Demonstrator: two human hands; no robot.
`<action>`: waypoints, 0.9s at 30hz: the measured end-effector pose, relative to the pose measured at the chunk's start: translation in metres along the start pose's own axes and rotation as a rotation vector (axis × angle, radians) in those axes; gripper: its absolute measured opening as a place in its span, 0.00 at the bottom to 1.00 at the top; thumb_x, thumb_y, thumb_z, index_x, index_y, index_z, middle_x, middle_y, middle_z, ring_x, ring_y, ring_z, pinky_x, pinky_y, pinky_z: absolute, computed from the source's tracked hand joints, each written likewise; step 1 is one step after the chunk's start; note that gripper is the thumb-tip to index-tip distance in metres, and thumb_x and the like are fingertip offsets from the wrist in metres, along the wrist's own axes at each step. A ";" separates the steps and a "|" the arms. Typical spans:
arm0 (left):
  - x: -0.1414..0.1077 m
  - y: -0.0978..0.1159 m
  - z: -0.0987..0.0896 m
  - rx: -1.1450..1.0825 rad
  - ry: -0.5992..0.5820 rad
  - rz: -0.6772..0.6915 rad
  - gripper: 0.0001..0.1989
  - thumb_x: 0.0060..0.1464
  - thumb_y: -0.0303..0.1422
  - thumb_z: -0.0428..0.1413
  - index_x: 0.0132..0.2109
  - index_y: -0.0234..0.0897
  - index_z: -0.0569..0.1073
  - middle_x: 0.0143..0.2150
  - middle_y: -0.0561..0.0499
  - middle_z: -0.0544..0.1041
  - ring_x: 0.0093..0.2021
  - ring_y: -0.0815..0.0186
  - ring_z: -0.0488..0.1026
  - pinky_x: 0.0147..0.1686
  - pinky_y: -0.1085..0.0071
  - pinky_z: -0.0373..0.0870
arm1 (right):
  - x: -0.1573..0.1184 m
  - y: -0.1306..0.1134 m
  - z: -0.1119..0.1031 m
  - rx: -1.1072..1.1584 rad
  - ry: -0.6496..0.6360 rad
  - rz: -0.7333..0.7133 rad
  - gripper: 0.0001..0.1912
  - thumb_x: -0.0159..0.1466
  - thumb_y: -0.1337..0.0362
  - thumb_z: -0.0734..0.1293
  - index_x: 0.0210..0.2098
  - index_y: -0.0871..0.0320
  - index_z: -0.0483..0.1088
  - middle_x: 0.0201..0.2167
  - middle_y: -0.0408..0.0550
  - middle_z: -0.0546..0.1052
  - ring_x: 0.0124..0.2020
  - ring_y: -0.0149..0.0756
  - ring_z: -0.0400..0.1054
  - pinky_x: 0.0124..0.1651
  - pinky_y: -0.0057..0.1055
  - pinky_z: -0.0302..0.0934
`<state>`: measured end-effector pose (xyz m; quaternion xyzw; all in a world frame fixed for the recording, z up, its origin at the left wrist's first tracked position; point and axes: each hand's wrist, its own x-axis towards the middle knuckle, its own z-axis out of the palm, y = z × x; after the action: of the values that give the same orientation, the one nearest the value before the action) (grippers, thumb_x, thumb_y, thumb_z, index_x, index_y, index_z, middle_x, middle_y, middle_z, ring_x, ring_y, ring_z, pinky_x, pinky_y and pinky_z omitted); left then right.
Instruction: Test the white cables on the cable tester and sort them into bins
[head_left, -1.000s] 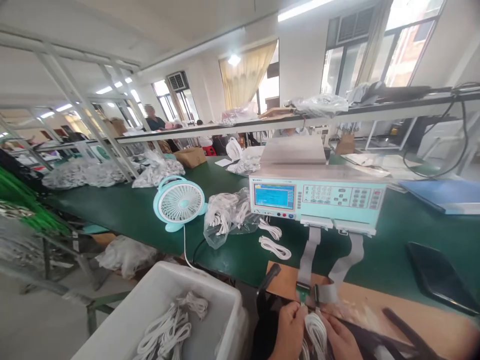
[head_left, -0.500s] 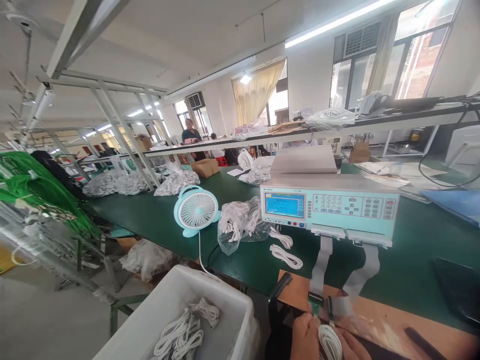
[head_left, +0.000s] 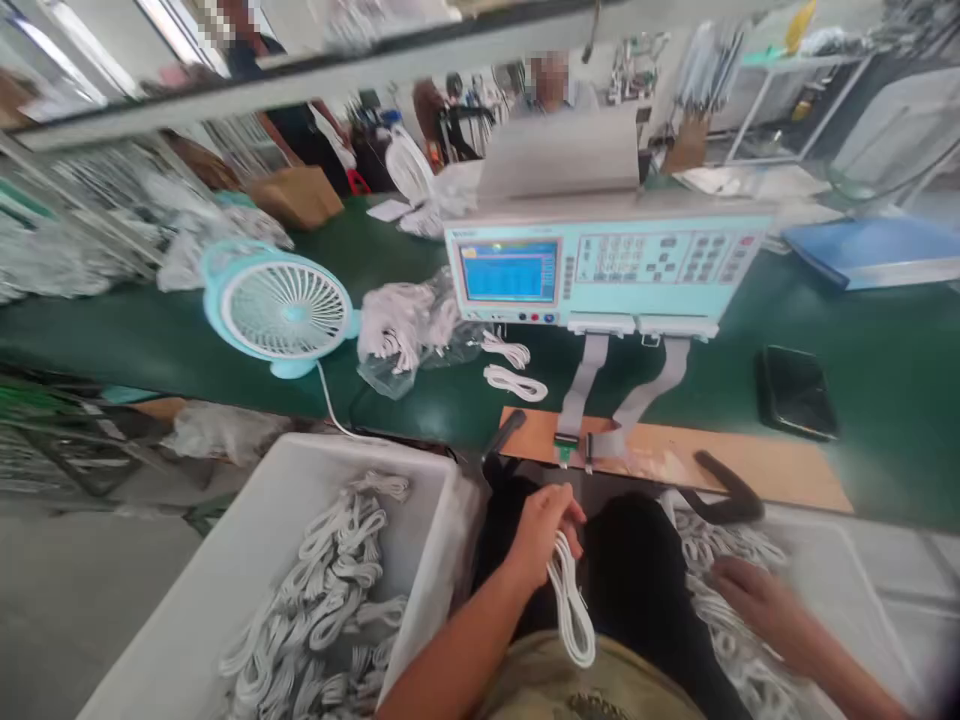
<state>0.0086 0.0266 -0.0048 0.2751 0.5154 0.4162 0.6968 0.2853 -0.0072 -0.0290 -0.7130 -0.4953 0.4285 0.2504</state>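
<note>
My left hand [head_left: 549,528] is closed around a coiled white cable [head_left: 573,612], which hangs in a long loop above my lap. It is just in front of the small green connector board [head_left: 565,450] at the end of a grey ribbon cable; hand and board are apart. My right hand [head_left: 754,597] reaches over the right white bin [head_left: 847,570], its fingers stretched out at a heap of coiled white cables [head_left: 739,550]. Its fingertips are somewhat blurred. Behind the ribbon cables stands a light blue tester [head_left: 660,270] with a lit screen.
A white bin [head_left: 289,455] with many coiled cables stands at left. On the green table [head_left: 450,425] are a blue fan [head_left: 281,305], bagged cables [head_left: 401,325], loose cable coils [head_left: 515,383], and a black phone [head_left: 799,393]. Black clamps [head_left: 724,490] flank the wooden board [head_left: 795,470]. People are beyond.
The view has tilted down. My hands, formerly together with the cable at the connector board, have parted: the left drew back with the cable, and the right moved to the right bin.
</note>
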 end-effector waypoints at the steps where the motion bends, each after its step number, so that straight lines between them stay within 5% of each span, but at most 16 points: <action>1: 0.001 -0.001 -0.001 -0.044 -0.016 -0.027 0.24 0.48 0.54 0.51 0.25 0.34 0.67 0.09 0.57 0.63 0.08 0.73 0.57 0.10 0.79 0.47 | -0.005 0.012 -0.012 -0.117 0.033 0.021 0.17 0.40 0.49 0.72 0.15 0.54 0.67 0.16 0.47 0.69 0.20 0.41 0.62 0.25 0.34 0.57; 4: 0.006 -0.006 0.009 -0.123 -0.026 -0.073 0.22 0.46 0.52 0.54 0.24 0.35 0.64 0.12 0.58 0.62 0.09 0.73 0.60 0.11 0.79 0.49 | -0.024 0.013 -0.011 -0.114 -0.095 0.041 0.19 0.45 0.47 0.70 0.27 0.56 0.73 0.26 0.51 0.74 0.28 0.47 0.67 0.33 0.38 0.60; 7: 0.008 -0.008 0.034 -0.058 0.032 -0.039 0.20 0.49 0.49 0.53 0.26 0.36 0.63 0.15 0.59 0.62 0.11 0.74 0.61 0.12 0.79 0.48 | -0.039 -0.026 0.034 0.301 -0.490 -0.030 0.19 0.58 0.49 0.65 0.42 0.56 0.71 0.36 0.50 0.75 0.36 0.42 0.68 0.41 0.35 0.62; 9: 0.005 -0.006 0.046 0.065 0.054 0.049 0.16 0.52 0.45 0.51 0.30 0.35 0.66 0.19 0.56 0.65 0.16 0.73 0.64 0.15 0.79 0.53 | -0.042 -0.052 0.068 0.513 -0.588 -0.097 0.18 0.58 0.51 0.67 0.39 0.58 0.71 0.34 0.48 0.74 0.34 0.38 0.67 0.38 0.31 0.62; 12: -0.009 -0.001 0.042 0.338 0.015 0.308 0.10 0.54 0.37 0.52 0.41 0.36 0.70 0.36 0.48 0.73 0.36 0.66 0.71 0.33 0.73 0.66 | -0.038 -0.066 0.100 0.797 -0.500 0.055 0.19 0.58 0.49 0.67 0.29 0.61 0.68 0.22 0.43 0.69 0.22 0.30 0.61 0.24 0.25 0.57; 14: -0.022 -0.002 0.026 0.531 -0.017 0.530 0.12 0.53 0.32 0.52 0.45 0.38 0.70 0.47 0.45 0.70 0.48 0.61 0.67 0.46 0.67 0.64 | -0.035 -0.063 0.107 0.992 -0.497 0.198 0.21 0.58 0.48 0.67 0.25 0.61 0.67 0.19 0.42 0.66 0.19 0.28 0.58 0.22 0.24 0.55; 16: -0.036 -0.009 0.007 0.694 -0.133 0.672 0.14 0.52 0.29 0.53 0.47 0.39 0.70 0.47 0.45 0.69 0.47 0.61 0.66 0.47 0.65 0.63 | -0.032 -0.057 0.107 1.168 -0.515 0.301 0.20 0.57 0.49 0.68 0.25 0.61 0.68 0.19 0.42 0.66 0.20 0.28 0.59 0.23 0.24 0.57; 19: -0.048 -0.024 -0.012 0.892 -0.396 0.676 0.19 0.49 0.32 0.58 0.50 0.38 0.69 0.40 0.47 0.71 0.38 0.64 0.68 0.38 0.69 0.67 | -0.031 -0.055 0.108 1.302 -0.489 0.366 0.17 0.54 0.52 0.72 0.28 0.60 0.69 0.21 0.41 0.67 0.21 0.28 0.60 0.24 0.24 0.58; 24: -0.046 -0.040 -0.013 0.903 -0.424 0.722 0.09 0.57 0.33 0.52 0.43 0.36 0.71 0.35 0.47 0.72 0.34 0.67 0.69 0.35 0.72 0.67 | -0.026 -0.059 0.117 1.176 -0.461 0.318 0.16 0.54 0.53 0.71 0.25 0.60 0.68 0.22 0.42 0.66 0.23 0.30 0.60 0.26 0.26 0.58; 27: -0.041 -0.034 -0.013 0.868 -0.367 0.772 0.09 0.59 0.30 0.47 0.42 0.35 0.71 0.36 0.46 0.72 0.36 0.66 0.69 0.37 0.72 0.66 | -0.021 -0.053 0.119 0.802 -0.277 0.142 0.19 0.54 0.50 0.70 0.31 0.60 0.70 0.29 0.47 0.69 0.30 0.37 0.64 0.32 0.31 0.60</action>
<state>0.0016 -0.0269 -0.0166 0.7683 0.3724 0.3364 0.3972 0.1540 -0.0141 -0.0409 -0.5272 -0.2682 0.6949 0.4090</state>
